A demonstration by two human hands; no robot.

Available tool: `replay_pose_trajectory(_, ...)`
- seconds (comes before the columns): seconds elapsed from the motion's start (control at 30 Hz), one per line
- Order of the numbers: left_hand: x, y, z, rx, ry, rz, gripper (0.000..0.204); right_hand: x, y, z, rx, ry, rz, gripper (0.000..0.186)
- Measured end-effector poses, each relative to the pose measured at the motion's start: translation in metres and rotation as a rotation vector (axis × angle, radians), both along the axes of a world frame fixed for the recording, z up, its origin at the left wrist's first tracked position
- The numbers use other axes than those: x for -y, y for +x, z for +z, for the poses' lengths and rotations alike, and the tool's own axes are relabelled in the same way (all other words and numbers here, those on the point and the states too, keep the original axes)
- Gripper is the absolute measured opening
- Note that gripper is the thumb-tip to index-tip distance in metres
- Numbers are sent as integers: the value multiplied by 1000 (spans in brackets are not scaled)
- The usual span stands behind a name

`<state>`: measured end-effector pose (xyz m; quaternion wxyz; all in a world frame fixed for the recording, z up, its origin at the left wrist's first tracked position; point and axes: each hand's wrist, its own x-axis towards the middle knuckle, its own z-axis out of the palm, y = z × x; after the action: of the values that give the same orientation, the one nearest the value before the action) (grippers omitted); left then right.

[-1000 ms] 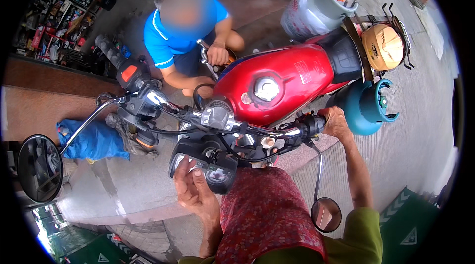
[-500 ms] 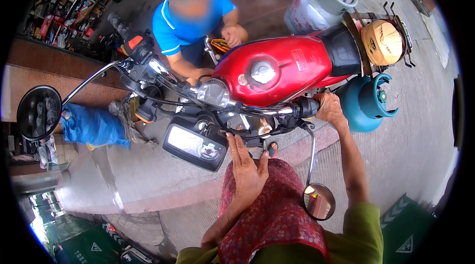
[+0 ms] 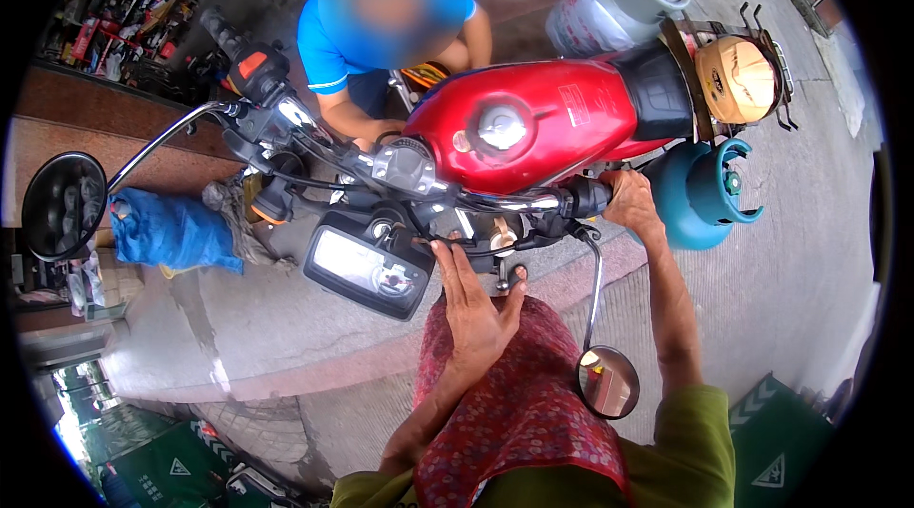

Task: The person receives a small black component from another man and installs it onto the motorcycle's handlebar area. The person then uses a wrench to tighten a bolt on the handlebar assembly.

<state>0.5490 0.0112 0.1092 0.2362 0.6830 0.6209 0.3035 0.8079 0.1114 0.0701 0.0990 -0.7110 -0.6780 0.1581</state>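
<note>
A motorcycle with a red fuel tank point(image 3: 590, 118) stands across the view in front of me. My right hand point(image 3: 633, 201) is wrapped round the black handlebar grip point(image 3: 587, 198) on the near side. My left hand point(image 3: 474, 322) has its fingers stretched out, the tips by the right edge of the rectangular headlight point(image 3: 373, 270); whether they touch it, I cannot tell. Below the near grip, a chrome stem carries a round mirror point(image 3: 607, 382). Across the bike, a person in a blue shirt point(image 3: 333, 37) leans in, one hand partly hidden behind the handlebar area.
A teal gas cylinder point(image 3: 681, 208) stands close behind my right hand, and a grey one point(image 3: 609, 8) beyond the seat. A yellow helmet point(image 3: 738, 79) rests on the rear rack. At left are the far mirror point(image 3: 65, 205), a blue sack point(image 3: 176, 237) and crowded shelves point(image 3: 105, 13).
The person opposite has leaned closer over the tank. The handlebars and headlight sit slightly further left and up in view. My hands keep nearly the same places.
</note>
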Motion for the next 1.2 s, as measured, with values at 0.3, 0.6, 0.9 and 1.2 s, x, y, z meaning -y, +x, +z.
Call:
replay_pose_trajectory(0.3,4,0,7,1007,-257,377,61,-3,6,-11,1,-43,-2,18)
replay_pose_trajectory(0.6,-32,0,-22,1506,-437,586,40,-1,5,-12,-16,34,4,18)
replay_pose_trajectory(0.9,-32,6,-39,1660,-408,605,30,1,6,-14,20,47,5,22)
replay_pose_trajectory(1.2,-39,6,-41,1703,-386,567,34,-3,5,-10,71,-135,-37,31)
